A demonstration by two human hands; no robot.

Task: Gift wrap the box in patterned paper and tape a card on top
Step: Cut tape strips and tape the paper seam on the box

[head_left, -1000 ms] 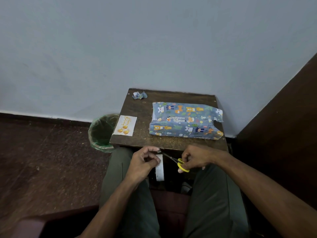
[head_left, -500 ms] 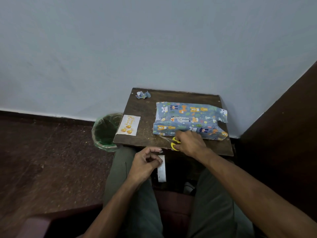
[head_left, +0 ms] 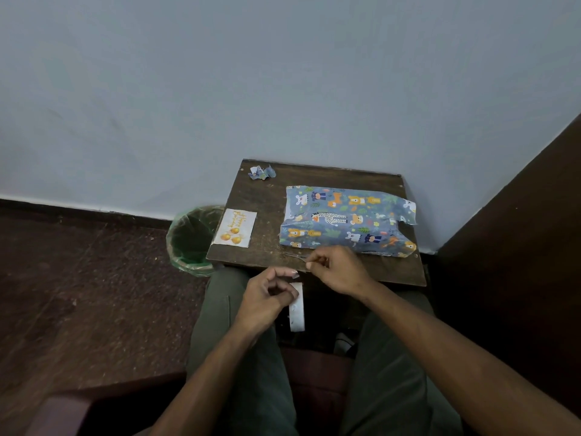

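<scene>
The box, wrapped in blue animal-print paper with a loose torn flap at its right end, lies on the right half of the small wooden table. A white birthday card with gold balloons lies at the table's left edge. My left hand pinches a strip of white tape that hangs down over my lap. My right hand rests at the table's front edge, fingers curled over the handles of the scissors. Only the blades show, pointing left on the table.
A crumpled scrap of wrapping paper lies at the table's far left corner. A green-lined waste bin stands on the floor left of the table. A dark wooden panel rises on the right, and the wall stands right behind the table.
My right hand carried the scissors from beside the tape up onto the table's front edge and set the blades down. My left hand kept holding the tape strip over my lap.
</scene>
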